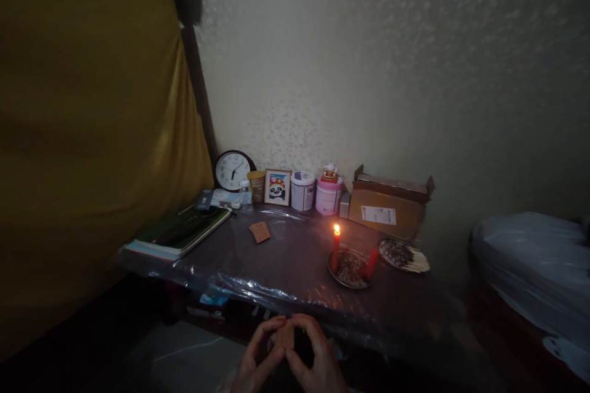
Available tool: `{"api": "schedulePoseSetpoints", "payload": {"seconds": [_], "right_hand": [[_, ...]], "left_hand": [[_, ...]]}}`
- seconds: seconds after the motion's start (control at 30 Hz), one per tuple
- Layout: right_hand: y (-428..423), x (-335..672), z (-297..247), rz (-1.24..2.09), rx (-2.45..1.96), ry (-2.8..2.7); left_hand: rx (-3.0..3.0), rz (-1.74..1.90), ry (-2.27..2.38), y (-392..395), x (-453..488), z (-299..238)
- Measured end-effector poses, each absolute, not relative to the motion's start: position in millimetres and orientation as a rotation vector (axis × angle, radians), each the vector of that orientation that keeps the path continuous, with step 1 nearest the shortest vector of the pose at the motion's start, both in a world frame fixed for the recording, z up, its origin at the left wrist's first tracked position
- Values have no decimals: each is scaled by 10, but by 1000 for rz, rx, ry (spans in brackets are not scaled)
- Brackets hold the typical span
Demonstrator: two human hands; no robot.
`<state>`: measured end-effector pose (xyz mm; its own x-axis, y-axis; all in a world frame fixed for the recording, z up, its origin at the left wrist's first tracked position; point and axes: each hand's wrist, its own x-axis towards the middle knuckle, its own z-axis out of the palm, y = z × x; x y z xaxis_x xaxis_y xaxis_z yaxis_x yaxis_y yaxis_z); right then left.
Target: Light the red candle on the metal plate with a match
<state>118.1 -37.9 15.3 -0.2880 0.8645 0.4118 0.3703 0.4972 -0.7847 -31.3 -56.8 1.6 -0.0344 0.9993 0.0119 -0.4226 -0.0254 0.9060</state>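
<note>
My left hand [262,353] and my right hand [314,353] meet at the bottom centre, in front of the table edge. Between their thumbs and fingertips they pinch a small flat brown piece [287,338], which looks like card. On the table beyond lie similar brown pieces [259,232]. To the right, a lit red candle [336,249] stands upright on a round metal plate [349,284]. A shorter red candle [372,263], unlit, leans at that plate's right side, with dark bits between the two.
A second plate [401,256] holds thin pale sticks and dark bits. Along the wall stand a clock [233,171], a framed panda picture [277,187], a white tin [303,191], a pink tin [329,198] and a cardboard box [387,212]. Books [179,233] lie left beside a yellow curtain [92,104].
</note>
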Motion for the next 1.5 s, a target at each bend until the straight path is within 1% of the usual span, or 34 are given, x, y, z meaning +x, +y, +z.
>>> {"api": "schedulePoseSetpoints", "payload": {"seconds": [0.23,0.7,0.9,1.33,1.5], "right_hand": [[-371,1191,190,805,-982,-1860],[-359,1190,189,780,-933,-1823],[-367,1189,194,810,-958,-1817],[-366,1198,230,860,-987,-1824],[-360,1200,216,860,-974,-1823]], "left_hand": [[840,1432,891,-597,-286,51],[928,1412,904,-586,-280,40],[875,1491,902,-590,-226,-13],[925,1423,860,-596,-263,-35],[898,1491,832,-583,-242,-96]]}}
